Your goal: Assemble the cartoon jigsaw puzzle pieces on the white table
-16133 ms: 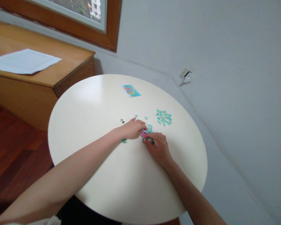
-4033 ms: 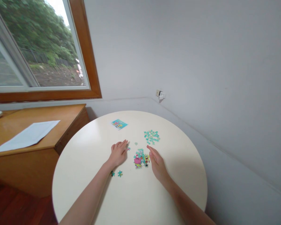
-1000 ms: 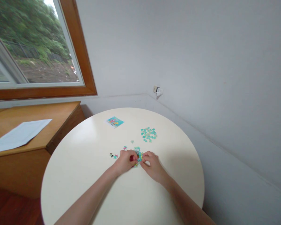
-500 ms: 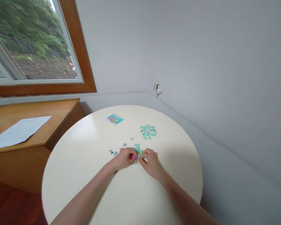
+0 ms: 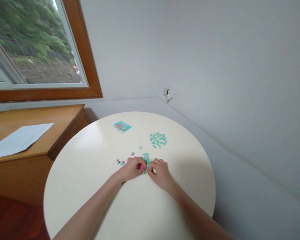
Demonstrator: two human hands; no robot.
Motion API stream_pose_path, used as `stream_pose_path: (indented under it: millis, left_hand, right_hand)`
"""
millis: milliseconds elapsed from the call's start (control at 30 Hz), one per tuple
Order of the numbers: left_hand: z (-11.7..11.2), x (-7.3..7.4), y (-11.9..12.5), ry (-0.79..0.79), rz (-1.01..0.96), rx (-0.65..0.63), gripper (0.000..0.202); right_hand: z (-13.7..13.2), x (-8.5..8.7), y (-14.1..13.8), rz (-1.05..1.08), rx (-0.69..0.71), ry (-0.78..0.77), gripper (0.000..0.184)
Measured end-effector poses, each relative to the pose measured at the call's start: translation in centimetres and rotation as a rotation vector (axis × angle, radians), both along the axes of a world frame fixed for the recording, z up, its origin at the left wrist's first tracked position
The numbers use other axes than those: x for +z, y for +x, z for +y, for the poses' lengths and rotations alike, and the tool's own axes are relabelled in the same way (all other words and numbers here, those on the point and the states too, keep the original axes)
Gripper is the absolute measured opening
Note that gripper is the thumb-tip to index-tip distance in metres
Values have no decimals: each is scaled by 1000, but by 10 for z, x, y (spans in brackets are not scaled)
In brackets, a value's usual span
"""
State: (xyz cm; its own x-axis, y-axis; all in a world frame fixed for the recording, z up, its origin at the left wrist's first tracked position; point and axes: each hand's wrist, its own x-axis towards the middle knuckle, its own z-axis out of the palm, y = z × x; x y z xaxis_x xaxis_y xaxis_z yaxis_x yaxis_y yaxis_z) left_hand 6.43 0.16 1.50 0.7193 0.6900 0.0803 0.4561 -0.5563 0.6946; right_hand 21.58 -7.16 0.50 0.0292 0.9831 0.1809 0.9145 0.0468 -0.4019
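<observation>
Between my two hands lies a partly joined jigsaw puzzle (image 5: 146,156), mostly turquoise with some yellow and pink. My left hand (image 5: 133,167) is closed at its left side, finger and thumb pinching a pink puzzle piece (image 5: 141,166). Whether that piece is joined to the others, I cannot tell. From the right, my right hand (image 5: 160,173) rests at the puzzle's edge with thumb and forefinger pinched together; whatever is in that pinch is hidden. My fingers cover much of the puzzle's lower part.
Loose pieces (image 5: 122,163) lie left of my left hand, with a pink one (image 5: 133,154) and a pale one (image 5: 140,147) beyond. A pile of turquoise pieces (image 5: 158,140) and a picture card (image 5: 122,126) lie farther back on the round white table (image 5: 77,186).
My right thumb and fingers have shifted very slightly left against the puzzle. My left hand keeps its pinch; the whole view has moved a little.
</observation>
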Motion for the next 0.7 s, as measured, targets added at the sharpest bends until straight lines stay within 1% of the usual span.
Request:
stream_pose_path:
  millis: [67, 200, 300, 367, 467, 533, 567, 633, 700]
  left_hand:
    - [0, 0, 0, -2, -4, 2, 8]
    - [0, -2, 1, -55, -51, 7, 8]
    - [1, -3, 2, -130, -112, 41, 12]
    - [2, -2, 2, -147, -160, 81, 13]
    - [4, 0, 1, -99, -251, 168, 13]
    - [5, 2, 0, -43, -295, 243, 13]
    - [6, 3, -1, -11, -305, 283, 13]
    - [9, 4, -4, 47, -313, 360, 12]
    - [11, 5, -7, 88, -320, 426, 12]
  right_hand:
    - [1, -1, 1, 39, 3, 26, 17]
    - [4, 0, 7, 207, 1, 122, 22]
    - [7, 1, 11, 288, -25, 195, 24]
    - [7, 2, 12, 302, -42, 237, 25]
    - [4, 5, 10, 268, -39, 283, 22]
    - [0, 5, 8, 216, -1, 283, 19]
    - [-1, 5, 6, 179, 26, 271, 21]
    - [-5, 4, 2, 65, 76, 217, 32]
    - [-9, 2, -2, -71, 127, 130, 44]
